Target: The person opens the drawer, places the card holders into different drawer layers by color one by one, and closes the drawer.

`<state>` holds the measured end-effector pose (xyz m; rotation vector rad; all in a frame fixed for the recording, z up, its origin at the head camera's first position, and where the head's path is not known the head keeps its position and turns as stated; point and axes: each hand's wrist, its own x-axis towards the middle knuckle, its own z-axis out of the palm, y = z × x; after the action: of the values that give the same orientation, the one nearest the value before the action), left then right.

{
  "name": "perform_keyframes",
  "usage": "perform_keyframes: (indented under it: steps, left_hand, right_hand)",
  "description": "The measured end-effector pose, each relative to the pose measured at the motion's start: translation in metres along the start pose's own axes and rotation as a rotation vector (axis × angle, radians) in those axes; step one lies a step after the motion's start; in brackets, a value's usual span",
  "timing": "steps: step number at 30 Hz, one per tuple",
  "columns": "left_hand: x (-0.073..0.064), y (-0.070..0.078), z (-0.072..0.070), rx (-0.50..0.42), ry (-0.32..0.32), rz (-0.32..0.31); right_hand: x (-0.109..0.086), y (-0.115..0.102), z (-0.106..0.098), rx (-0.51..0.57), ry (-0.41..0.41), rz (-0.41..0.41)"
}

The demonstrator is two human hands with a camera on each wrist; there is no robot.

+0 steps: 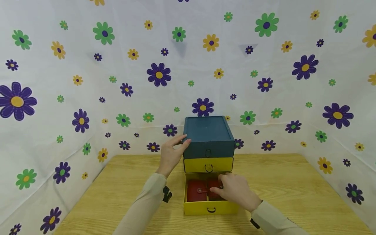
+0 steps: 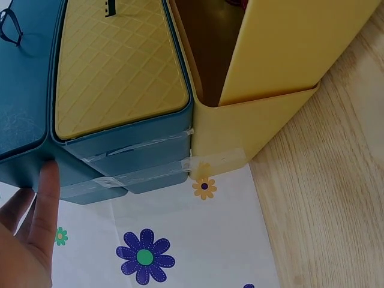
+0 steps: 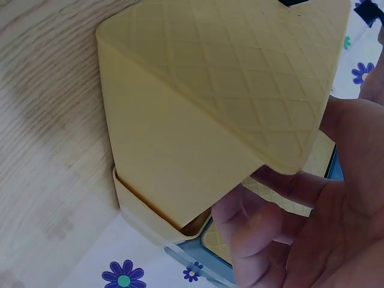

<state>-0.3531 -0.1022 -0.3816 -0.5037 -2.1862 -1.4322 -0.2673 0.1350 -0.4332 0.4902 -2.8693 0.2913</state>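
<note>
In the head view my left hand [image 1: 170, 155] rests against the left side of the blue top drawer unit [image 1: 210, 129]. In the left wrist view its visible fingers [image 2: 47, 207] are fairly straight. The yellow bottom drawer [image 1: 195, 209] is pulled out. Two dark red wallet-like items lie inside: the left one [image 1: 196, 192] has a snap strap, and the right one [image 1: 213, 184] is partly covered by my right hand [image 1: 238, 191]. That hand reaches over the drawer's right wall, thumb and fingers at the right item. Whether they grip it is hidden.
A closed yellow middle drawer [image 1: 195, 165] with a black ring pull sits above the opened one. The stack stands on a wooden table [image 1: 132, 186] before a flower-printed cloth [image 1: 132, 107]. Clear tape [image 2: 150, 171] runs across the units' side.
</note>
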Motion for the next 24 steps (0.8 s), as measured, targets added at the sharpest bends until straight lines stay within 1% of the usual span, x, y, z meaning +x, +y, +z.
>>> perform_keyframes:
  steps: [3, 7, 9, 16, 18, 24]
  left_hand:
    - [0.0, 0.0, 0.0, 0.008, 0.002, 0.005]
    - [0.001, 0.0, 0.0, 0.013, -0.002, -0.005]
    - [0.001, 0.0, 0.0, 0.013, -0.002, -0.012]
    - [0.002, -0.002, 0.001, -0.023, 0.013, 0.003]
    - [0.002, -0.003, 0.001, -0.032, 0.016, 0.003]
    - [0.002, -0.003, 0.0, -0.009, 0.008, 0.0]
  right_hand:
    - [0.0, 0.001, 0.0, 0.013, 0.015, -0.008]
    - [0.0, 0.001, -0.001, 0.017, 0.044, -0.013]
    - [-0.001, 0.0, -0.002, 0.024, 0.045, -0.011]
    - [-0.003, -0.003, -0.007, 0.063, 0.0, 0.0]
    - [-0.005, -0.004, -0.009, 0.08, -0.008, -0.01]
    - [-0.012, -0.009, -0.015, 0.142, -0.014, -0.057]
